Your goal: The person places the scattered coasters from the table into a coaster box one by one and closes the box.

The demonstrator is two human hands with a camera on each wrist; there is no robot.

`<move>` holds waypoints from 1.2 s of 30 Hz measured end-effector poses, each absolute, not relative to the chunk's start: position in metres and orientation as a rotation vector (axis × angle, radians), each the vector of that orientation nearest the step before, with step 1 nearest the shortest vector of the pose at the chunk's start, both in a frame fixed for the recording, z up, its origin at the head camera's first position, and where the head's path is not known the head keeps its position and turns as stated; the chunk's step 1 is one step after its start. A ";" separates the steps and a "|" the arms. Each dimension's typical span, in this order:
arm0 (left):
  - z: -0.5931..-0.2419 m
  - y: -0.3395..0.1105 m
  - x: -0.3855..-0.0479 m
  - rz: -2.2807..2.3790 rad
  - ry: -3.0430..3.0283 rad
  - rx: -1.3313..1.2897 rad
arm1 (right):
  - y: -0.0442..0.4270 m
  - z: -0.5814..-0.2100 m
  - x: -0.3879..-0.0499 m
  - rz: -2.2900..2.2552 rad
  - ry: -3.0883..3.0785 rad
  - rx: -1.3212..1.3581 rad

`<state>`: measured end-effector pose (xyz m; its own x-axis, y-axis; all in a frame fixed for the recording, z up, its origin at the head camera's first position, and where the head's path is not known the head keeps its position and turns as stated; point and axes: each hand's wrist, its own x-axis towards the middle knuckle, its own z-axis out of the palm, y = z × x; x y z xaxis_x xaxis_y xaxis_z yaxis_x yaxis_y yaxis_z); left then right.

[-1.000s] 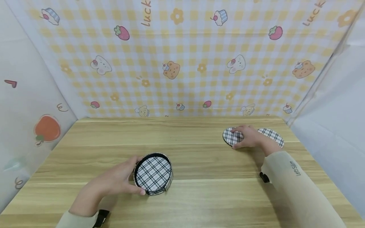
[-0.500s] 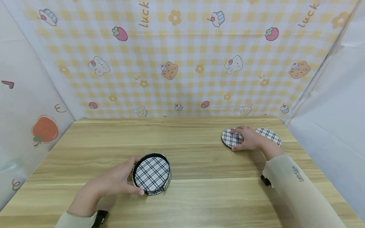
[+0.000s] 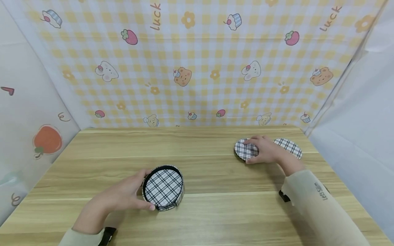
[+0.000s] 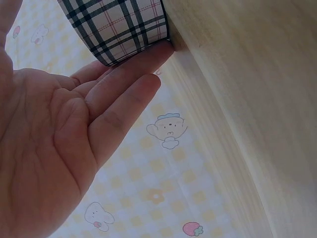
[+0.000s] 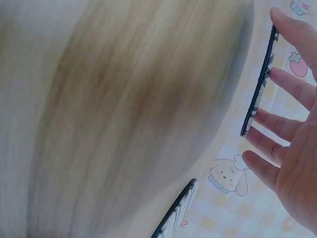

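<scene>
A round plaid coaster holder (image 3: 181, 195) with a black inner rim stands left of the table's middle, a matching plaid coaster (image 3: 163, 187) lying inside it. My left hand (image 3: 121, 194) grips the holder from the left, thumb at the near side and fingers round the far side; its plaid wall (image 4: 121, 25) shows in the left wrist view. Toward the back right, my right hand (image 3: 266, 150) holds a round plaid coaster (image 3: 243, 149) by its edges. Seen edge-on in the right wrist view, this coaster (image 5: 258, 84) is raised off the table.
Behind my right wrist, another plaid coaster (image 3: 288, 147) lies on the wooden table (image 3: 209, 218), partly covered by the arm. A yellow checked cloth (image 3: 203, 51) hangs along the back edge, and pale cloths flank both sides.
My right hand has moved slightly left with the coaster, away from the other one. The left hand keeps its grip on the holder. The head view has shifted a little.
</scene>
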<state>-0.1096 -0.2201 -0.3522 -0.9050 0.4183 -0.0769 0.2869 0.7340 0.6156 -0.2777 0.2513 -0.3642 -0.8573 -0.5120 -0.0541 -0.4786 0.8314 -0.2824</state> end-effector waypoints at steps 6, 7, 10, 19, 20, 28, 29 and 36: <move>-0.353 -0.221 -0.109 0.911 2.736 0.568 | 0.246 -0.367 -0.276 -0.438 2.871 -0.815; -0.353 -0.221 -0.109 0.909 2.736 0.565 | 0.244 -0.367 -0.275 -0.446 2.865 -0.822; -0.352 -0.220 -0.109 0.901 2.738 0.554 | 0.240 -0.365 -0.273 -0.448 2.856 -0.833; -0.354 -0.220 -0.111 0.902 2.736 0.548 | 0.225 -0.362 -0.266 -0.421 2.845 -0.882; -0.354 -0.221 -0.111 0.902 2.736 0.552 | 0.223 -0.362 -0.264 -0.426 2.842 -0.888; -0.355 -0.221 -0.111 0.899 2.740 0.551 | 0.199 -0.358 -0.254 -0.439 2.831 -0.968; -0.355 -0.221 -0.111 0.900 2.741 0.549 | 0.196 -0.357 -0.252 -0.439 2.829 -0.977; -0.354 -0.221 -0.110 0.900 2.737 0.553 | 0.176 -0.354 -0.246 -0.417 2.810 -1.064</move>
<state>-0.1104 -0.2207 -0.3543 -0.9082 0.4111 -0.0780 0.2846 0.7434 0.6053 -0.2463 0.1760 -0.3540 -0.7488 -0.6627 -0.0037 -0.6331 0.7169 -0.2919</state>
